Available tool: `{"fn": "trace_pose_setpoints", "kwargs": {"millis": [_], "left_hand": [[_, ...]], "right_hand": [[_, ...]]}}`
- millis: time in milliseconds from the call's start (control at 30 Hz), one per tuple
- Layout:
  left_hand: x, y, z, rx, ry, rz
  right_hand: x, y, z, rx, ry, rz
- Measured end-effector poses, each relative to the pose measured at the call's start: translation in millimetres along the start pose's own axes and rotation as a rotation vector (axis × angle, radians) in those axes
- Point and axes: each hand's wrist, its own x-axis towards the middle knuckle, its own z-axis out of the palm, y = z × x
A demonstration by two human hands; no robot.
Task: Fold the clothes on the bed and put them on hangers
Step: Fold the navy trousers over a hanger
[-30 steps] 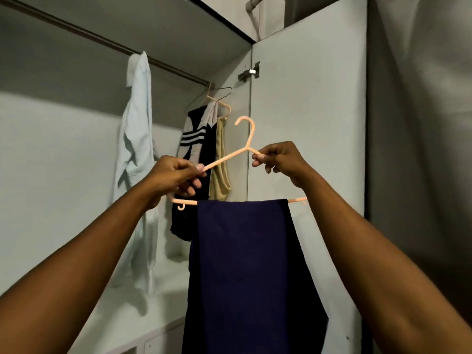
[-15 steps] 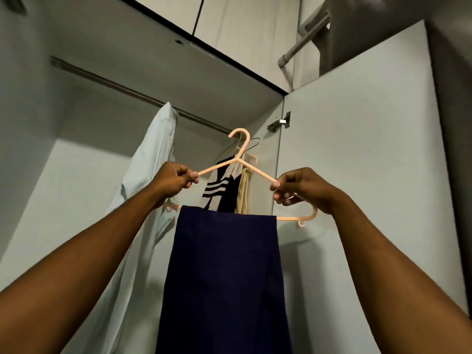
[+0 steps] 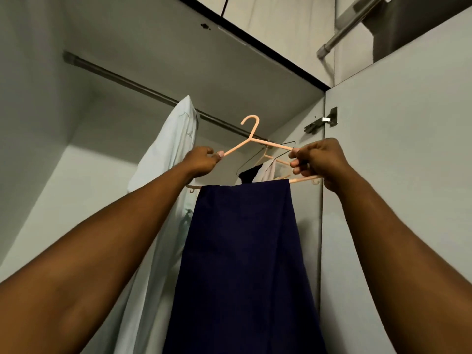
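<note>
Dim white wardrobe [image 3: 38, 123] with a metal rail [image 3: 122, 79] and an open door [image 3: 408, 149].

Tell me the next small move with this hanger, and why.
Probably lift the hanger and set its hook over the rod, right of the pale shirt. The left hand and right hand grip its sloped arms, navy cloth drapes its bar, and the hook is not yet on the rod.

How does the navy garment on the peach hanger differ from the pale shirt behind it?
The navy garment is dark, draped over the peach hanger that the left hand and right hand hold; the pale shirt is light and hangs from the rail. Both hang straight down.
</note>
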Motion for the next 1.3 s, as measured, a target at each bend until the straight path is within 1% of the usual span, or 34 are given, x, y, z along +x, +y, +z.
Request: {"fn": "trace_pose_setpoints", "kwargs": {"millis": [100,233,367,500,633,800,900,1067,1167,1200,1300], "left_hand": [[18.6,-3.8,10.8,-0.032,-0.034,0.024],[35.9,-13.2,29.7,-0.154,-0.068,0.043],[53.6,-30.7,51.0,-0.149,-0.131,0.047],[73.1,-40.4,63.5,-0.144,-0.115,0.034],[81.8,-42.5,79.5,-0.105,-0.132,0.091],[91.0,-47.8,102.7,-0.099,-0.158,0.096],[89.8,-50.3,114.2,-0.124,-0.203,0.089],[84.0,-52.7,134.6,-0.147,-0.250,0.087],[70.4,-52.8,146.1,-0.145,-0.333,0.091],[67.7,-53.3,150.5,-0.149,-0.364,0.094],[59.2,-52.9,159.9,-0.126,-0.417,0.087]], "right_hand": [[28.4,-10.3,15.1,-0.029,0.062,0.001],[67.8,-23.5,25.1,-0.073,0.172,0.056],[111.8,-24.1,47.0,-0.089,0.231,0.097],[146.5,-14.9,80.4,-0.157,0.273,0.073],[164.0,4.5,107.2,-0.322,0.316,0.086],[178.6,34.5,128.8,-0.469,0.342,0.079],[186.7,45.5,122.1,-0.506,0.350,0.076],[194.4,57.5,106.5,-0.556,0.309,0.057],[191.3,64.1,102.0,-0.633,0.250,0.061],[189.6,66.2,100.2,-0.619,0.229,0.056],[186.1,68.4,94.9,-0.618,0.233,0.032]]}}
